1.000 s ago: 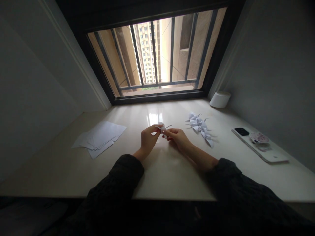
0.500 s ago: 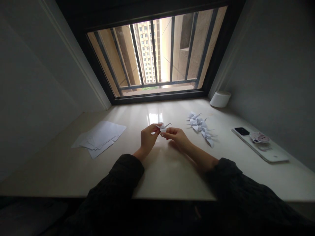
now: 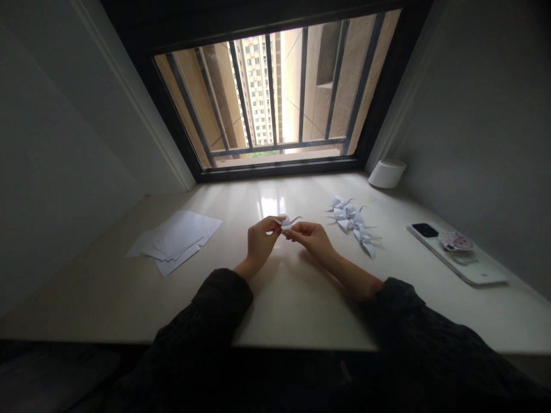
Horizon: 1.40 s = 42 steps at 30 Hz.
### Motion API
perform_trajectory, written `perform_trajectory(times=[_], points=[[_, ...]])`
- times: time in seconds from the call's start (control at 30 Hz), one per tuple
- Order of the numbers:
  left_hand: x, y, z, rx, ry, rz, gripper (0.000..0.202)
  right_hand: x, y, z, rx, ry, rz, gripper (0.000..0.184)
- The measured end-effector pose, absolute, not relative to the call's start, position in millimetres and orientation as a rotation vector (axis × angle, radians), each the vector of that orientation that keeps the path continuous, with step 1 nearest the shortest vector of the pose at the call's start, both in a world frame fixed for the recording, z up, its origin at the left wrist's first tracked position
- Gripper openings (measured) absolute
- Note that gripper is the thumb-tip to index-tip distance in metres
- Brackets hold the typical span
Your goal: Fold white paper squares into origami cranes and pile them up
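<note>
My left hand point(image 3: 259, 242) and my right hand point(image 3: 312, 237) meet above the middle of the pale sill-like table point(image 3: 293, 298). Both pinch a small white folded paper crane point(image 3: 286, 222) between their fingertips, its thin neck pointing right. The crane is held just off the tabletop. Both sleeves are dark. To the right of my right hand lies a row of several finished white paper cranes point(image 3: 353, 224).
A loose stack of white paper sheets point(image 3: 174, 240) lies at the left. A white phone point(image 3: 458, 259) with a round sticker grip rests at the right, near the wall. A white round container point(image 3: 387, 172) stands in the back right corner. A barred window point(image 3: 275, 94) is behind.
My hands have turned and worked the small crane slightly, lifting it a little. The view has shifted a bit. Nothing else on the table has moved.
</note>
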<state>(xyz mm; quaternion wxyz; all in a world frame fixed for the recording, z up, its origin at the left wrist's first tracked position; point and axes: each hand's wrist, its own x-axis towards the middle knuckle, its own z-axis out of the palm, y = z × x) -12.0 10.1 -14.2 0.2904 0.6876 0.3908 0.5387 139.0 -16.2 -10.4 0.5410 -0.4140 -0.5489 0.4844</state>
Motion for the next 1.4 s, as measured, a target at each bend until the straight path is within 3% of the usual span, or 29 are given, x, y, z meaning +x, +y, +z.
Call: perform_trajectory(times=[0.33,1.03,1.4], points=[[-12,11,-15,1.861,1.043,1.441,0.02,138,-15,-14,-1.003,-1.25,1.164,0.033],[-15,18,-22,1.674,1.049,1.472,0.023,143,-12,-18,-0.805,-1.36,1.132,0.01],[-16,16,-18,1.754,1.038,1.478,0.02,176,-7,9,-1.054,-1.648,0.276,0.019]])
